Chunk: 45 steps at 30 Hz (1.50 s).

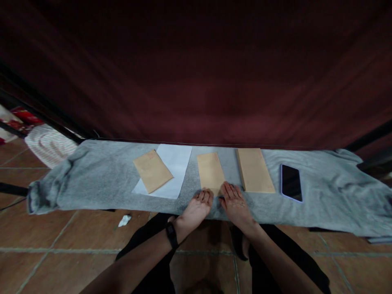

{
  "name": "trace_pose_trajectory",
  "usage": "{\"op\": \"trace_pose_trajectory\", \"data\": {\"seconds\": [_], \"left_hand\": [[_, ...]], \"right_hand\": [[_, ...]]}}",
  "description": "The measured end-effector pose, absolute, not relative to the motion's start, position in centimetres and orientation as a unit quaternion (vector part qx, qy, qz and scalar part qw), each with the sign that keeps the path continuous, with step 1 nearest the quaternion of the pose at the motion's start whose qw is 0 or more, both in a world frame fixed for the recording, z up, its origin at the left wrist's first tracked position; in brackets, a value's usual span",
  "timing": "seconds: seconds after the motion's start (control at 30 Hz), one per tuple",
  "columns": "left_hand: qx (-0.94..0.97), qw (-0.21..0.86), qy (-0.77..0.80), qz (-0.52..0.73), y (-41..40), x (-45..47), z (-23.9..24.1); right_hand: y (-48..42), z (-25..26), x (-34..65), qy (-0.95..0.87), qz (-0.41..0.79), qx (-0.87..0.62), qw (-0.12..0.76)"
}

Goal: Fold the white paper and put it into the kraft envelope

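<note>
A small brown paper envelope lies in the middle of the grey cloth, its near end towards me. My left hand, with a dark band on the wrist, rests its fingers on the envelope's near left corner. Flat on the near right corner is my right hand, fingers stretched out. Neither hand appears to grip anything. To the left, another brown envelope lies tilted over a white sheet of paper. A thick stack of brown envelopes sits to the right of my right hand.
A phone with a purple edge lies right of the stack. Grey cloth covers the narrow surface, with a dark red curtain hanging behind it. A crumpled white tissue is on the tiled floor.
</note>
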<state>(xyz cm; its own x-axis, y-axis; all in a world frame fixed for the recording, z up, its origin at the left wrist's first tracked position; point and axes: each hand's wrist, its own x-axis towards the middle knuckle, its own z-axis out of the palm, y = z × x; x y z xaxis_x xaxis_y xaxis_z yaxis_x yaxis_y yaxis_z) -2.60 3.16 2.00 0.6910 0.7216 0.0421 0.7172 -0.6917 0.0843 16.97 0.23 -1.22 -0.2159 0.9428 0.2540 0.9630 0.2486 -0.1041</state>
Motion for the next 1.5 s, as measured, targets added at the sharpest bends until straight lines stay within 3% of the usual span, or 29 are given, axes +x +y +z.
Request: {"op": "trace_pose_trajectory", "data": {"seconds": [0.3, 0.5, 1.33, 1.5], "left_hand": [[0.932, -0.131, 0.337, -0.036, 3.1, -1.3, 2.1], [0.917, -0.181, 0.355, -0.029, 2.6, -0.7, 2.2], [0.914, -0.052, 0.401, 0.008, 5.3, -3.5, 2.1], [0.910, -0.069, 0.408, -0.003, 5.2, -3.9, 2.3]], "right_hand": [[0.8, -1.4, 16.7, -0.804, -0.038, -0.574, 0.147], [1.0, -1.3, 16.3, -0.818, -0.037, -0.557, 0.138], [2.6, -1.0, 16.6, -0.805, -0.075, -0.579, 0.105], [2.4, -1.0, 17.3, -0.802, -0.079, -0.582, 0.104]]}}
